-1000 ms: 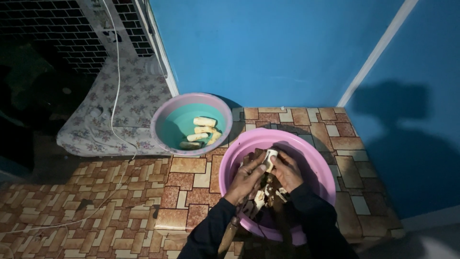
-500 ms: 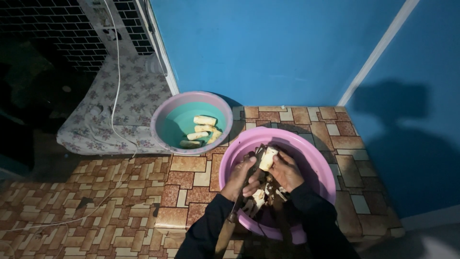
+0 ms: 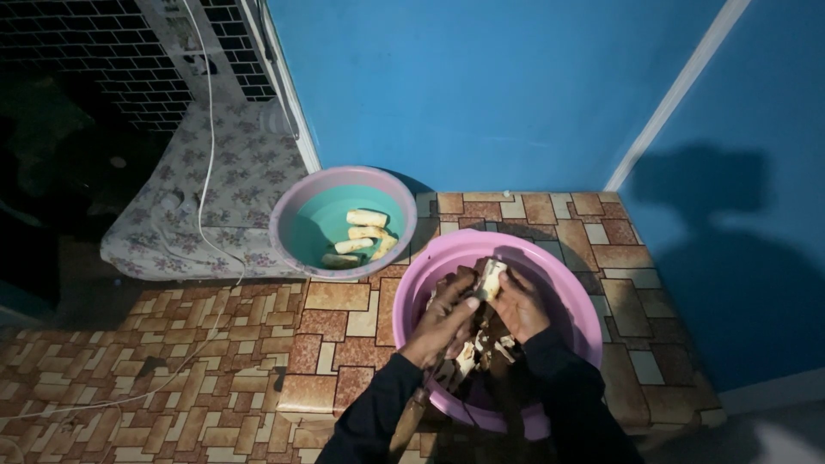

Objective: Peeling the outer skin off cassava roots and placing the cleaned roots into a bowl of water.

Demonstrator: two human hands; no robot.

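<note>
Head view, left to right: teal basin (image 3: 296,225) holding peeled pale pieces (image 3: 364,235); left hand (image 3: 445,320) and right hand (image 3: 519,302) pinching a pale root piece (image 3: 491,277) over the pink basin (image 3: 574,296), among brown peels (image 3: 468,352).

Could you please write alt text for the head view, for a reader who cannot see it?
Two hands, left and right, hold a pale peeled root over a pink basin of peelings. Beside it, a second basin holds peeled pieces, on a tiled floor by a blue wall.
</note>
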